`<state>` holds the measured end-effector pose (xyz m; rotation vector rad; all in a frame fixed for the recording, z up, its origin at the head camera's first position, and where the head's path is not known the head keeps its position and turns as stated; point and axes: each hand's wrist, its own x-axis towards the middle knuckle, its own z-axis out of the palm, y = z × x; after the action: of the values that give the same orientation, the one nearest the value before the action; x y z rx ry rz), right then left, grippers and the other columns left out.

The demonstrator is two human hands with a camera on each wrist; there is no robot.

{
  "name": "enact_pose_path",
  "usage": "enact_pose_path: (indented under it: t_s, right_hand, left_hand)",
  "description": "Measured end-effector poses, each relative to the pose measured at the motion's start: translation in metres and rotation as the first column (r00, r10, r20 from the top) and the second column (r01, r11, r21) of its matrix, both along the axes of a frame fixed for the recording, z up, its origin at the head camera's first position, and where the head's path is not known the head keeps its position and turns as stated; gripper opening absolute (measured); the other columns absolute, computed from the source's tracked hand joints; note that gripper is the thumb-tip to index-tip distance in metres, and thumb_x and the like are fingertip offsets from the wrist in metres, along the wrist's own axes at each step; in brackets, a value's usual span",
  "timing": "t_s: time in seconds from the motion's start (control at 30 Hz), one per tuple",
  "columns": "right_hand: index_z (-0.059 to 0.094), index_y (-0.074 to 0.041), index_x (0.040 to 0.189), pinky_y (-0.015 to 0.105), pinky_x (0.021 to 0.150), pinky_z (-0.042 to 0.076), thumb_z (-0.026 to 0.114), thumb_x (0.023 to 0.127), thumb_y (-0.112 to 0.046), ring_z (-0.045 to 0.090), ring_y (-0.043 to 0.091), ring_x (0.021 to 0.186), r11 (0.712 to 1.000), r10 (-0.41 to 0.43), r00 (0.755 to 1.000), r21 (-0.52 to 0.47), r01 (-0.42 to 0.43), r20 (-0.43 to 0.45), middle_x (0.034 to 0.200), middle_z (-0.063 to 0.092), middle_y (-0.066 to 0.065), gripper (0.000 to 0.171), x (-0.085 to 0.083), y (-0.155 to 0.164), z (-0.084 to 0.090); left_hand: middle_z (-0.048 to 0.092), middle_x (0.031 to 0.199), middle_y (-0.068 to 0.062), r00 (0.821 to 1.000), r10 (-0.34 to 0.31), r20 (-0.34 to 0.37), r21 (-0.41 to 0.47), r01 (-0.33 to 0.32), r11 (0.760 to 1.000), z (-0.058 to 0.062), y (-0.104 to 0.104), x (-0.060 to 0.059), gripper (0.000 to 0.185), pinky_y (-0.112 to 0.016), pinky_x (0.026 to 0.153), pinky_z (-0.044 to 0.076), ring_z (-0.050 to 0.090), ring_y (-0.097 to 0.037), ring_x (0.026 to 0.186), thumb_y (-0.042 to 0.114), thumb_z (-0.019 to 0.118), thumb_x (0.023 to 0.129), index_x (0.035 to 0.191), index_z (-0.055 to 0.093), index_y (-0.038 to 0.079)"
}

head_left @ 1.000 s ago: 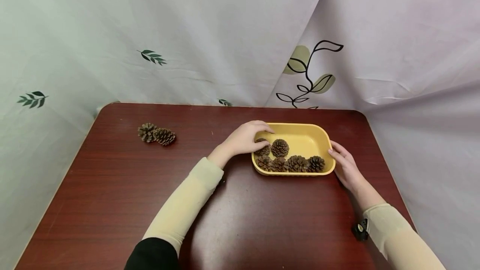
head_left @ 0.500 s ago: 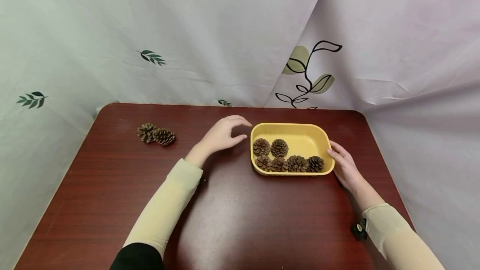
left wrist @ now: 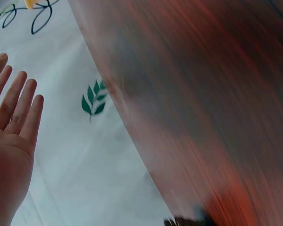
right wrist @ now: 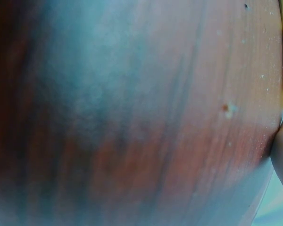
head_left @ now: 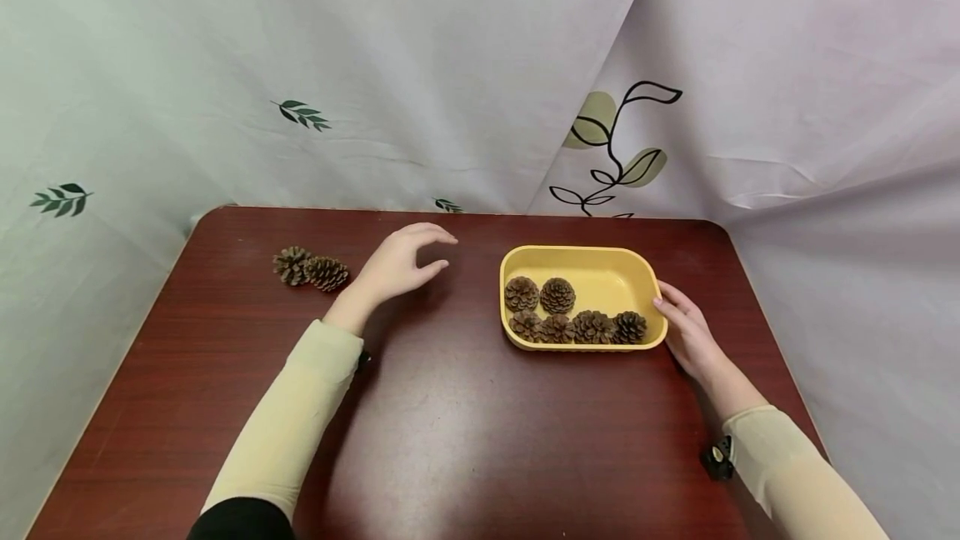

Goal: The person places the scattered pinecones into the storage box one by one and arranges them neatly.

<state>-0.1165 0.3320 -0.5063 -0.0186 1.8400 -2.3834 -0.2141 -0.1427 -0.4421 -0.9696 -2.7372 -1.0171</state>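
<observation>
Yellow tray: sitting on the desk, holding six pine cones. Right hand is touching its right end, grip relaxed and fingers straight. Left hand is hovering empty, grip loosely spread (palm down), between the tray and two loose pine cones lying near the desk's far left.

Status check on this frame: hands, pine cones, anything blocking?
Left hand open, empty, above table between tray and loose cones. Right hand touching yellow tray edge. Six cones in tray, two pine cones on table. Nothing blocking.
</observation>
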Motion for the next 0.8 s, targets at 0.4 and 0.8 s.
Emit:
enact_pose_path:
  t_s: [0.4,0.8]
  right_hand:
    - [0.067,-0.024,0.130,0.018,0.088,0.059,0.041,0.112,-0.004,0.071,0.003,0.104,1.000,0.009,1.000,-0.011,-0.009,-0.003,0.119,0.074,-0.009,0.037,0.001,-0.001,0.001]
    - [0.067,-0.023,0.130,0.018,0.087,0.060,0.041,0.112,-0.003,0.071,0.003,0.103,1.000,0.006,1.000,-0.016,-0.007,-0.004,0.118,0.075,-0.008,0.038,0.002,0.000,0.001]
  left_hand:
    - [0.071,0.134,-0.015,0.998,0.054,-0.038,-0.060,-0.056,0.997,0.002,-0.047,0.007,0.036,-0.054,0.117,0.048,0.062,-0.036,0.133,0.005,0.078,0.094,0.129,0.073,0.005]
    - [0.071,0.132,-0.016,0.991,0.112,-0.069,-0.123,-0.120,0.985,0.005,-0.100,0.019,0.035,-0.058,0.109,0.051,0.062,-0.038,0.129,0.003,0.077,0.093,0.128,0.072,0.004]
